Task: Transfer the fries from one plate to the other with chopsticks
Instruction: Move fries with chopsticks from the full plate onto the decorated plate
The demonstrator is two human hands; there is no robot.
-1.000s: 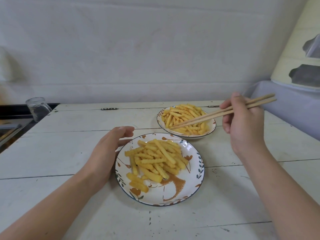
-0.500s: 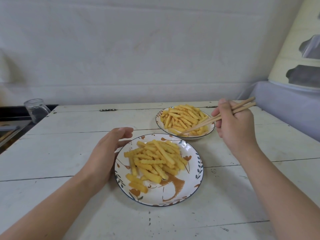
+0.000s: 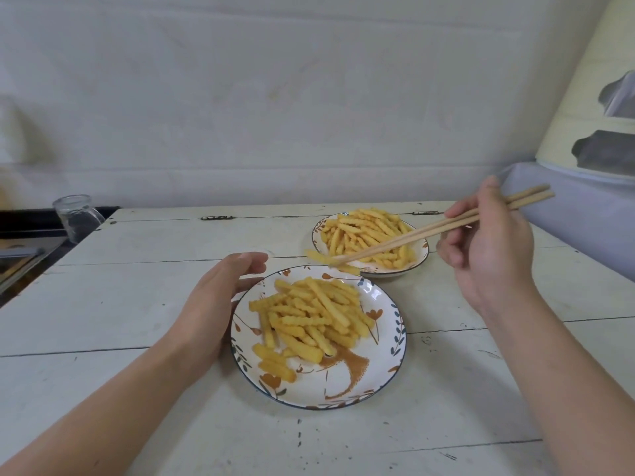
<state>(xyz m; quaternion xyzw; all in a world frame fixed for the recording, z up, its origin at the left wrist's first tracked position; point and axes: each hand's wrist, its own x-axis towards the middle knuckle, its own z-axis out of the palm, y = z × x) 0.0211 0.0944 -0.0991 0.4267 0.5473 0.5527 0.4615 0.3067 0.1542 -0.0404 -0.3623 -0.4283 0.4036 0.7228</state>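
Note:
Two flower-patterned plates hold crinkle-cut fries. The near plate (image 3: 388, 359) lies in the middle of the table, the far plate (image 3: 421, 252) behind it to the right. My right hand (image 3: 491, 249) grips wooden chopsticks (image 3: 429, 231). Their tips pinch a fry (image 3: 318, 257) in the air, over the gap between the two plates. My left hand (image 3: 213, 304) rests against the near plate's left rim, fingers straight.
The table (image 3: 137, 304) is of white painted planks. A clear glass jar (image 3: 77, 218) stands at its back left corner, beside a dark counter. A grey-blue cloth covers something at the right edge (image 3: 584, 218).
The chopsticks were down in the far plate's pile. They have since lifted out to the left with a fry pinched in their tips. My left hand has stayed in place.

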